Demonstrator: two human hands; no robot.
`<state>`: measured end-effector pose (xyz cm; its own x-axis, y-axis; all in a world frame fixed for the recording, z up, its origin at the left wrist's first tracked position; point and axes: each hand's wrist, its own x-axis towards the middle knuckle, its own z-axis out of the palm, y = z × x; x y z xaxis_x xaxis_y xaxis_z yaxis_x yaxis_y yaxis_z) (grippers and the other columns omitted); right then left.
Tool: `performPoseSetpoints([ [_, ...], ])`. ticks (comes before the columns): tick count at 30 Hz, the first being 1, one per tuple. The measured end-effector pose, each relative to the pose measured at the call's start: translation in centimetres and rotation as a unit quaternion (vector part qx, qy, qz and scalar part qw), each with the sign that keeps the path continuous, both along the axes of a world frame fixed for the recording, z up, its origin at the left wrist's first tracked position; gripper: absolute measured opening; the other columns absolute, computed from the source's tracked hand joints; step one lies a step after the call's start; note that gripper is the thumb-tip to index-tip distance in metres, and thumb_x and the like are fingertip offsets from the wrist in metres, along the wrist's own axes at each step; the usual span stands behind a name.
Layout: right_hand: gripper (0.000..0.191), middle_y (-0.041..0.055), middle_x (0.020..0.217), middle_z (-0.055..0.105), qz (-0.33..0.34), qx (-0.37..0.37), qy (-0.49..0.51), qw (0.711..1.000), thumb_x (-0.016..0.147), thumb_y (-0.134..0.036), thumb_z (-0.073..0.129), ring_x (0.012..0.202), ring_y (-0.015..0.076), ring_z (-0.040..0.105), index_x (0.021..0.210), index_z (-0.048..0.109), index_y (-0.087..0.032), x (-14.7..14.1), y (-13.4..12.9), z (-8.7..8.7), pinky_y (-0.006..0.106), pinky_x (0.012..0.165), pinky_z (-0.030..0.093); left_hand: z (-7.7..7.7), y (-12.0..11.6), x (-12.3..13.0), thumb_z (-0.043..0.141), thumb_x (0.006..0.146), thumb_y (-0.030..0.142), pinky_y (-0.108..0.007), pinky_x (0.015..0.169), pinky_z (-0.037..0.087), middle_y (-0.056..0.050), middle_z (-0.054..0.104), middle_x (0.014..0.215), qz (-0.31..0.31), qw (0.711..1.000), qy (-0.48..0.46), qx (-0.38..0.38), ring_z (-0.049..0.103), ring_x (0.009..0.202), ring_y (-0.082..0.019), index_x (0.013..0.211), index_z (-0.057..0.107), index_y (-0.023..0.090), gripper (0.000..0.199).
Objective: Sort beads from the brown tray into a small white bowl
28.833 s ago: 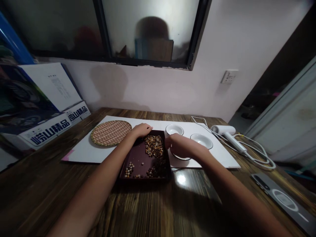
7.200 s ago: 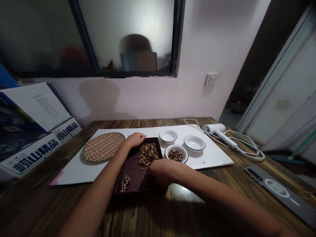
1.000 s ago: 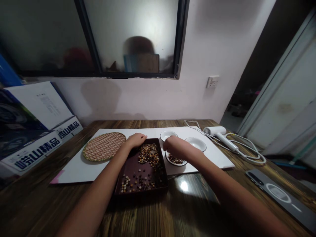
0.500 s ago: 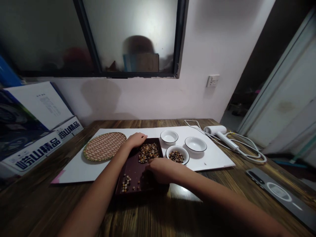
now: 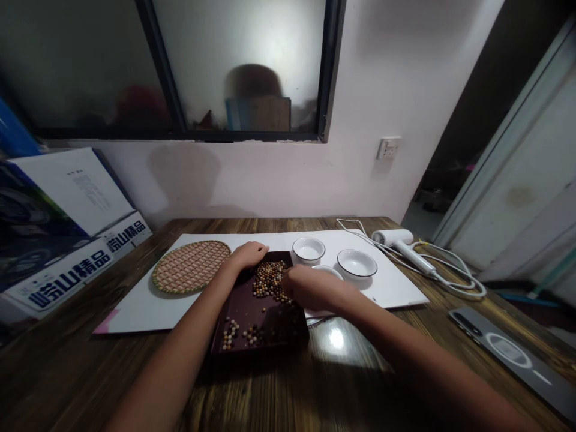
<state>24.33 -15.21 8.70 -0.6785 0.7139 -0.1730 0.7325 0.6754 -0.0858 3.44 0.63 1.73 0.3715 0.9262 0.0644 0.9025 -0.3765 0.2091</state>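
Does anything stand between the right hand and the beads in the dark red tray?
Nothing visible does. The right hand is over the right side of the tray, right beside the main cluster of beads; whether it touches them is hidden. The left hand is at the far left corner, out of the way.

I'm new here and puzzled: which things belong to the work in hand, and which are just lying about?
Likely part of the work:
dark red tray, at the left hand
beads in it, by the right hand
three white bowls, one partly hidden

Apparently just lying about:
woven mat
hair dryer
grey phone-like device
printed box
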Motion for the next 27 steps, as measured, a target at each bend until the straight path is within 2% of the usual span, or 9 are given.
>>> performPoseSetpoints([
  [4,0.033,0.0098,0.09,0.074,-0.1,0.027,0.002,0.995,0.081,-0.002,0.056,0.068,0.0155,0.062,0.102,0.076,-0.016,3.2,1.5,0.7,0.025,0.057,0.037,0.0,0.1,0.0,0.036,0.099,0.047,-0.031,0.077,0.044,-0.012,0.076,0.104,0.001,1.0,-0.002,-0.01,0.067,0.091,-0.024,0.089,0.076,0.019,0.049],
  [8,0.036,0.0074,0.094,0.073,-0.147,0.037,0.022,0.988,0.077,-0.004,0.06,0.074,0.0166,0.064,0.103,0.076,-0.022,3.9,2.2,0.5,0.025,0.057,0.035,-0.2,0.3,-0.1,0.036,0.099,0.047,-0.032,0.078,0.045,-0.012,0.076,0.104,-0.006,1.0,-0.004,-0.006,0.067,0.09,-0.024,0.087,0.076,0.02,0.05],
  [10,0.034,0.0067,0.097,0.073,-0.112,0.046,0.044,0.992,0.079,-0.003,0.057,0.078,0.0164,0.065,0.1,0.076,-0.022,3.0,1.8,0.6,0.025,0.06,0.036,-0.2,0.3,-0.1,0.036,0.1,0.047,-0.032,0.079,0.045,-0.013,0.076,0.105,0.0,1.0,0.0,-0.005,0.067,0.092,-0.025,0.087,0.076,0.02,0.05],
  [13,0.027,0.0086,0.099,0.074,-0.013,0.043,0.039,0.998,0.085,-0.005,0.052,0.083,0.0166,0.065,0.094,0.075,-0.017,1.1,0.6,1.0,0.026,0.067,0.04,-0.2,0.3,0.0,0.036,0.1,0.045,-0.032,0.08,0.045,-0.013,0.076,0.107,0.001,1.0,0.003,-0.003,0.067,0.095,-0.025,0.09,0.077,0.02,0.049],
  [16,0.025,0.0102,0.104,0.074,0.048,0.01,0.022,0.999,0.087,-0.009,0.056,0.088,0.0189,0.066,0.104,0.073,-0.015,-0.6,-0.6,0.8,0.027,0.071,0.043,-0.1,0.2,0.0,0.035,0.1,0.046,-0.032,0.081,0.046,-0.013,0.076,0.11,-0.001,1.0,0.003,0.0,0.067,0.096,-0.025,0.091,0.077,0.02,0.05],
  [19,0.038,0.0096,0.109,0.075,0.075,-0.009,0.01,0.997,0.079,-0.013,0.066,0.091,0.0223,0.069,0.116,0.071,-0.017,-1.6,-1.2,-0.7,0.028,0.067,0.044,0.0,0.0,0.0,0.035,0.1,0.046,-0.031,0.082,0.045,-0.013,0.076,0.109,-0.001,1.0,0.0,0.001,0.067,0.095,-0.024,0.089,0.076,0.02,0.05],
  [22,0.037,0.0092,0.106,0.075,0.094,-0.005,-0.014,0.995,0.078,-0.013,0.063,0.086,0.0229,0.07,0.113,0.073,-0.018,-2.3,-1.3,-2.2,0.028,0.059,0.041,0.0,-0.1,0.0,0.035,0.1,0.046,-0.03,0.083,0.045,-0.012,0.077,0.107,0.002,1.0,-0.002,0.0,0.067,0.096,-0.023,0.087,0.075,0.021,0.049],
  [27,0.033,0.0108,0.099,0.076,0.099,-0.051,-0.038,0.993,0.078,-0.007,0.061,0.077,0.0192,0.066,0.106,0.075,-0.012,-3.4,-1.8,-2.3,0.027,0.059,0.041,-0.1,0.0,0.0,0.036,0.1,0.046,-0.03,0.084,0.045,-0.012,0.076,0.109,0.003,1.0,-0.002,0.002,0.068,0.098,-0.024,0.088,0.075,0.02,0.049],
])
